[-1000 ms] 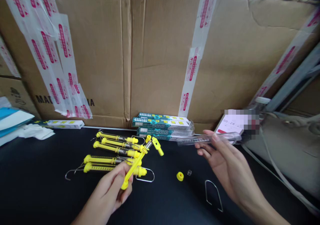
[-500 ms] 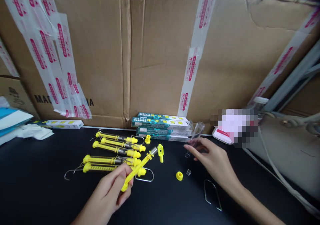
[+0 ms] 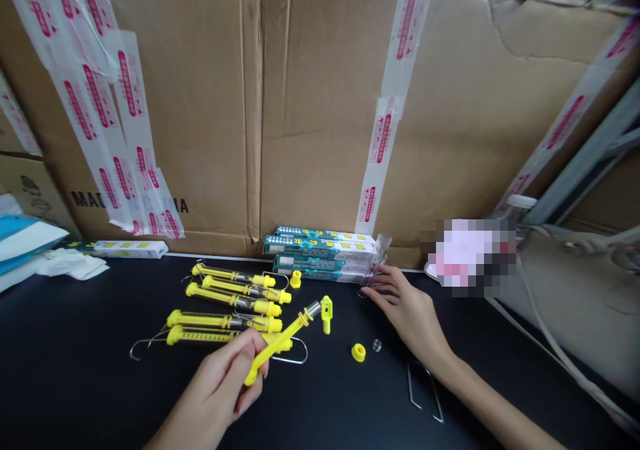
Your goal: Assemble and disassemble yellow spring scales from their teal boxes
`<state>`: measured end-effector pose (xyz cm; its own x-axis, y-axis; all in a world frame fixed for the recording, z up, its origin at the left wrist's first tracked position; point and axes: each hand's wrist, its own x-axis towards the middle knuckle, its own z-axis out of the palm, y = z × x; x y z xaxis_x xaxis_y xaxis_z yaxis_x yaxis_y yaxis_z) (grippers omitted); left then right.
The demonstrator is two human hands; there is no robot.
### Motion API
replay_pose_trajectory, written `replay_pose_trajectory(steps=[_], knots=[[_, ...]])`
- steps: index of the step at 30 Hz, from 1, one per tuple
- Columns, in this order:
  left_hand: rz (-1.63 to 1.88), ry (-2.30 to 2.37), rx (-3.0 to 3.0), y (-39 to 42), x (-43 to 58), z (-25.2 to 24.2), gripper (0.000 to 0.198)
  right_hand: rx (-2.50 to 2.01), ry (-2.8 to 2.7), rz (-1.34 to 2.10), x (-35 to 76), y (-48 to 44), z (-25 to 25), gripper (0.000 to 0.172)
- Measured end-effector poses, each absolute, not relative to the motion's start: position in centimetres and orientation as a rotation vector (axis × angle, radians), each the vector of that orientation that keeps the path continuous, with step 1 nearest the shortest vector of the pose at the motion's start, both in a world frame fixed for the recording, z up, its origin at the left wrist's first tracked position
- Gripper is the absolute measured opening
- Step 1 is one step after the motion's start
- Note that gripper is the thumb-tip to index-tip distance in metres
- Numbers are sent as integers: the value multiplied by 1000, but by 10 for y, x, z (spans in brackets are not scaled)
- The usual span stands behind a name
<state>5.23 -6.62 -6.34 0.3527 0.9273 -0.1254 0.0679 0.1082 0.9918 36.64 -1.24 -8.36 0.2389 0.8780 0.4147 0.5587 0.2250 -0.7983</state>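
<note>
My left hand (image 3: pixel 225 380) is closed around a yellow spring-scale rod (image 3: pixel 285 337), which points up and to the right and ends in a metal collar and a yellow hook piece (image 3: pixel 326 309). My right hand (image 3: pixel 407 310) reaches to the back, and its fingers lie loosely curled on a clear plastic tube (image 3: pixel 376 263) that leans against a stack of teal boxes (image 3: pixel 320 253). Several assembled yellow spring scales (image 3: pixel 230 297) lie left of the rod. A yellow cap (image 3: pixel 358 352) and a small clear ring (image 3: pixel 377 345) lie between my hands.
A bent metal wire loop (image 3: pixel 424 391) lies under my right forearm on the black table (image 3: pixel 75 357). A large taped cardboard box (image 3: pixel 310 103) walls off the back. A white box (image 3: pixel 125 248) and tissues sit at the left, a pixelated object (image 3: pixel 470 253) and cables at the right.
My right hand has carried the clear tube from mid-air down and back to the teal boxes. My left hand has tipped the yellow rod slightly lower and to the right.
</note>
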Motion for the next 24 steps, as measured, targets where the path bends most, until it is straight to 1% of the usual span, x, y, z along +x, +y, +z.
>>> replay_pose_trajectory(steps=[9, 18, 24], knots=[[809, 1032, 1316, -66, 52, -61, 63, -1472, -1456, 338, 369, -7, -85, 46], [815, 1028, 1319, -66, 52, -64, 56, -1491, -1518, 310, 370, -9, -82, 41], [813, 1020, 1307, -65, 52, -65, 56, -1532, -1516, 233, 375, -10, -83, 41]])
